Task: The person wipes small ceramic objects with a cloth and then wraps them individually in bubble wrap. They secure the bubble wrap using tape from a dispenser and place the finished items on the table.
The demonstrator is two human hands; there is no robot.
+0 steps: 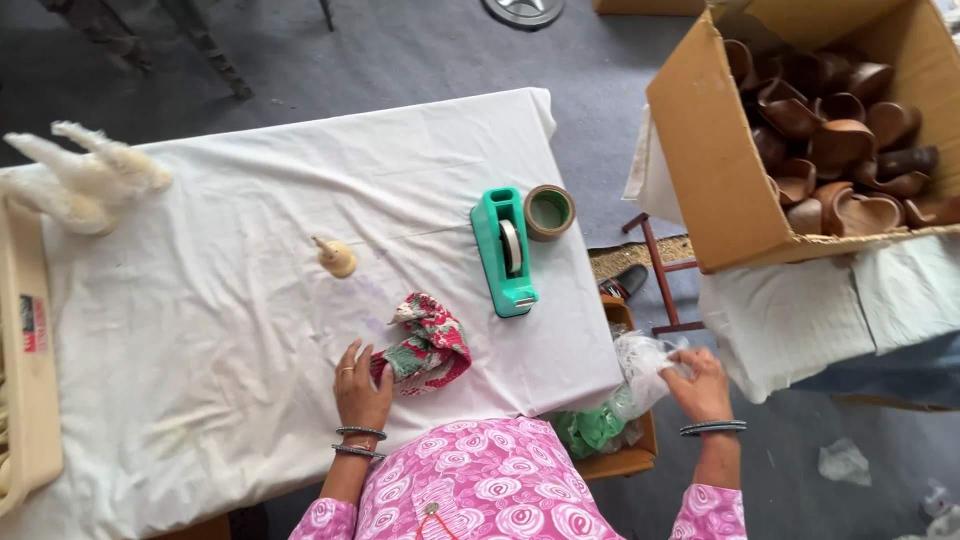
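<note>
My left hand (pixel 359 387) rests on the white tablecloth (pixel 230 300), its fingers touching a bunched red, white and green floral cloth (pixel 428 350) near the table's front edge. Off the table's right side, my right hand (pixel 698 385) grips a clear plastic bag (pixel 640 365) that sits in an orange bin (pixel 625 455) with green bags (pixel 590 428) below it. A small cream cotton wick piece (pixel 336 257) lies alone in the middle of the table.
A teal tape dispenser (pixel 505 252) and a brown tape roll (pixel 549 212) sit by the table's right edge. A cardboard box (pixel 720 170) full of brown clay lamps (pixel 840 140) stands at right. Fluffy cream wicks (pixel 85 170) and a beige tray (pixel 25 360) lie at left.
</note>
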